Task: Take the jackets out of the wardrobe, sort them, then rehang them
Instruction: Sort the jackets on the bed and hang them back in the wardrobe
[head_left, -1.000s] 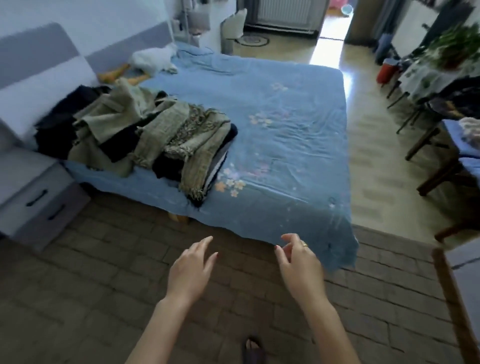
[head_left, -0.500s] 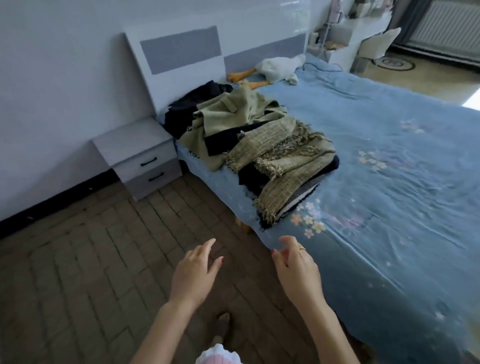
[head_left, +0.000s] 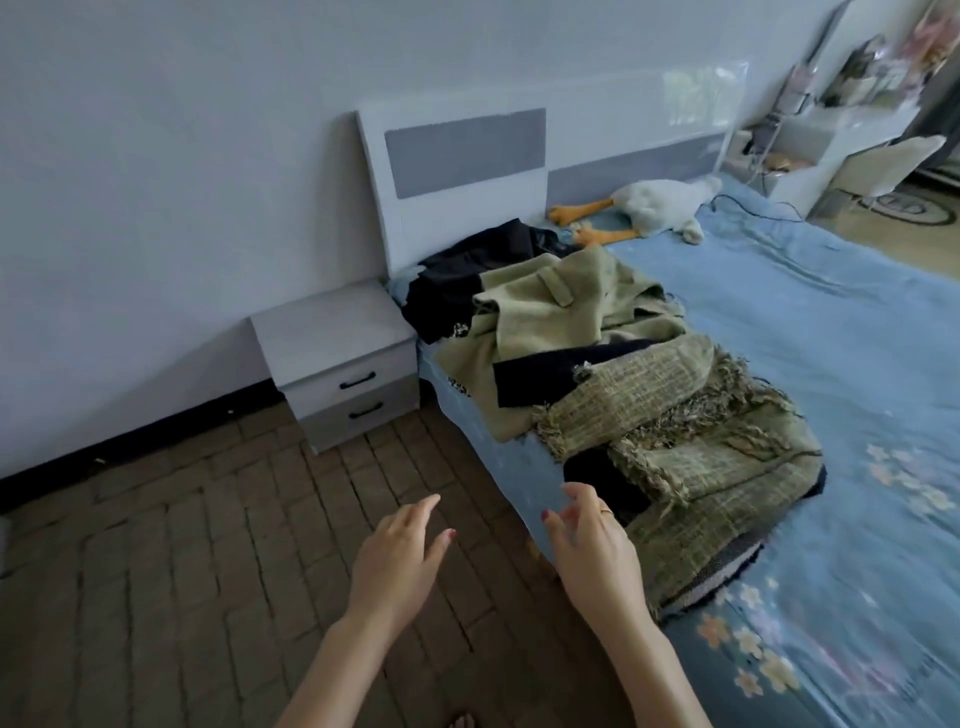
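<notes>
A bed (head_left: 857, 332) with a blue, flower-printed sheet fills the right side, its grey-and-white headboard (head_left: 457, 171) standing against the pale wall (head_left: 156, 156). A white plush goose (head_left: 660, 205) with orange feet lies near the headboard. Just beside the bed on the left stands a pale bedside cabinet (head_left: 337, 358) with two drawers and dark handles. The floor (head_left: 182, 561) is laid in brown brick-pattern tiles. At far right, a white shelf unit (head_left: 810, 140) holds blurred small items, with a pale chair (head_left: 883, 166) next to it.
</notes>
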